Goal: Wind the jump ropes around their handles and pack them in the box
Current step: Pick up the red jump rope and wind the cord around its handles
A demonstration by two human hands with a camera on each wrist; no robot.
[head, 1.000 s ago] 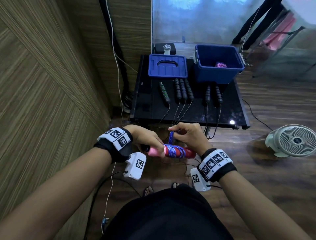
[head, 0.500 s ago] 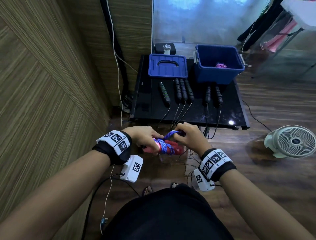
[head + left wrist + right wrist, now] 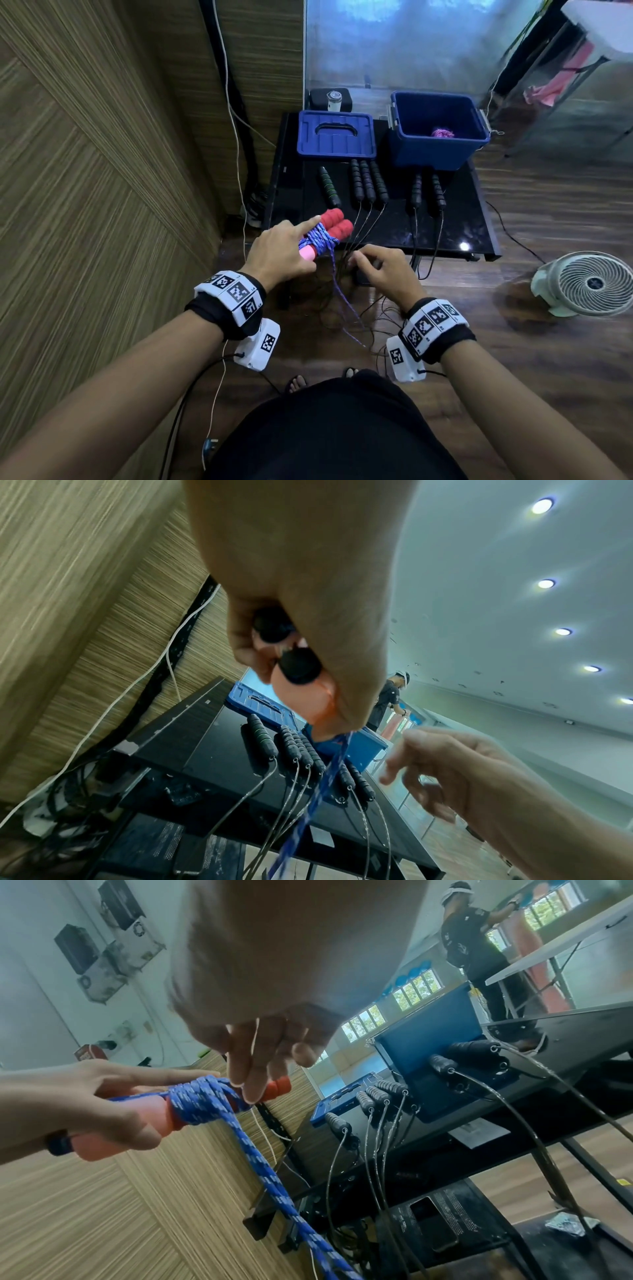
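Our left hand (image 3: pixel 281 251) clamps the red jump-rope handles (image 3: pixel 334 224), wound with blue rope (image 3: pixel 317 240), above the counter's (image 3: pixel 455 219) near left edge. Our right hand (image 3: pixel 380 270), fingers loosely curled, holds nothing. The blue box (image 3: pixel 428 154) stands far right.

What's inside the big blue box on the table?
Inside the blue box a pink and purple wound rope bundle shows near the bottom. The box's front wall hides the near part of the floor, so anything lying there cannot be seen.
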